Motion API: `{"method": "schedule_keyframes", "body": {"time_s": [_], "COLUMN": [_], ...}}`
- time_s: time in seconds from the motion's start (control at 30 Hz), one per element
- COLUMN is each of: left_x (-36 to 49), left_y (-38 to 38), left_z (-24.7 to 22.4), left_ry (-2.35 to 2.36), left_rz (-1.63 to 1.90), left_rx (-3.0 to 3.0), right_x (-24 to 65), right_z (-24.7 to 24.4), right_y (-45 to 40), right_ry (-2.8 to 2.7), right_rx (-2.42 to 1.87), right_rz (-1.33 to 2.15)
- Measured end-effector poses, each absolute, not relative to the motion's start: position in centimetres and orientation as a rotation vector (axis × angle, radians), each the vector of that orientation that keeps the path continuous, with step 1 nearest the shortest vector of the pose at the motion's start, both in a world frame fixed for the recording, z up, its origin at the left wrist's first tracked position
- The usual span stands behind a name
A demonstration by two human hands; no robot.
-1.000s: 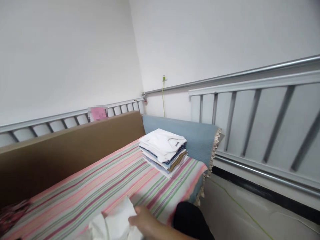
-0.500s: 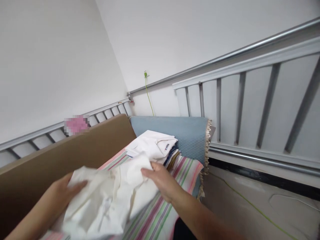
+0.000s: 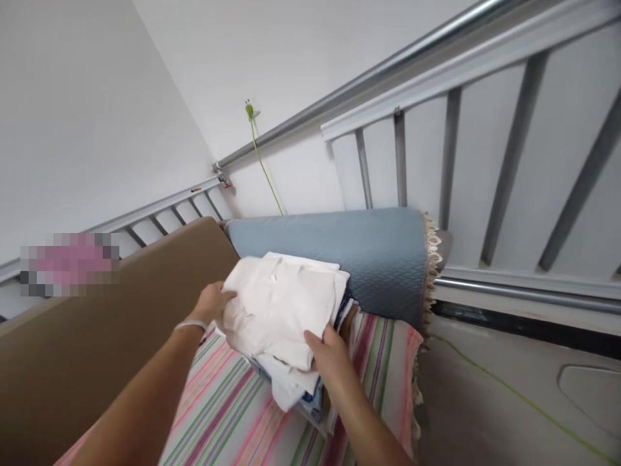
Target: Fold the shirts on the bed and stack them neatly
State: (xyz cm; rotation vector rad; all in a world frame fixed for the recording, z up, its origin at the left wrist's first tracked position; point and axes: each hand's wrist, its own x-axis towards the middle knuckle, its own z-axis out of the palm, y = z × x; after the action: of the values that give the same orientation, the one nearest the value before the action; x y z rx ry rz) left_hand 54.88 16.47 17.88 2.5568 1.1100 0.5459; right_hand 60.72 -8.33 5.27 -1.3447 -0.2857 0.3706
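Note:
A folded white garment [image 3: 276, 304], perhaps a shirt, lies on top of a stack of folded clothes [image 3: 313, 404] with white, blue and brown layers. My left hand [image 3: 211, 303], with a pale band at the wrist, grips its left edge. At the lower right corner my right hand [image 3: 327, 349] pinches the cloth between thumb and fingers. The stack rests on a striped cover [image 3: 223, 401] in pink, green and white. Most of the stack's top is hidden under the white garment.
A blue quilted armrest cover [image 3: 330, 239] with lace trim stands behind the stack. To the left rises a brown backrest [image 3: 145, 304]. White radiators [image 3: 466, 155] line the walls; a green cord [image 3: 264, 171] hangs from a plug and runs along the floor.
Both hands have carried the white garment forward from over the striped cover onto the stack. It now lies flatter, covering the printed white garment. The view has shifted to the right.

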Motion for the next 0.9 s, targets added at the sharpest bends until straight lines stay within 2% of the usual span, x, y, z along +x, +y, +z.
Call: {"method": "schedule_keyframes", "body": {"time_s": [0.07,0.13,0.33,0.53,0.63,0.73,0.9], "left_x": [56.0,56.3,56.3,56.6,57.5,59.3,62.5], "left_y": [18.0,18.9,19.8,20.0,18.6,15.3,10.6], "left_z": [14.7,13.3,14.6,14.6,15.9,16.2,11.9], "left_ry": [1.123,1.133,1.136,1.253,1.336,1.186,0.926], "left_rz": [0.479,0.445,0.492,0.256,0.338,0.439,0.113], "left_rx": [2.587,2.605,2.643,2.627,2.701,2.922,3.039], "right_x": [60.7,60.7,60.2,59.5,59.8,60.1,59.6], "right_z": [2.7,1.9,3.4,5.1,6.7,7.7,9.3], "right_y": [-7.8,-7.6,-7.4,-8.1,-9.3,-10.7,-13.6], "right_ry": [-0.273,-0.274,-0.258,-0.274,-0.302,-0.367,-0.715], "right_rx": [-1.326,-1.309,-1.379,-1.411,-1.411,-1.482,-1.574], "right_rz": [0.419,0.433,0.39,0.607,0.748,0.872,1.163]}}
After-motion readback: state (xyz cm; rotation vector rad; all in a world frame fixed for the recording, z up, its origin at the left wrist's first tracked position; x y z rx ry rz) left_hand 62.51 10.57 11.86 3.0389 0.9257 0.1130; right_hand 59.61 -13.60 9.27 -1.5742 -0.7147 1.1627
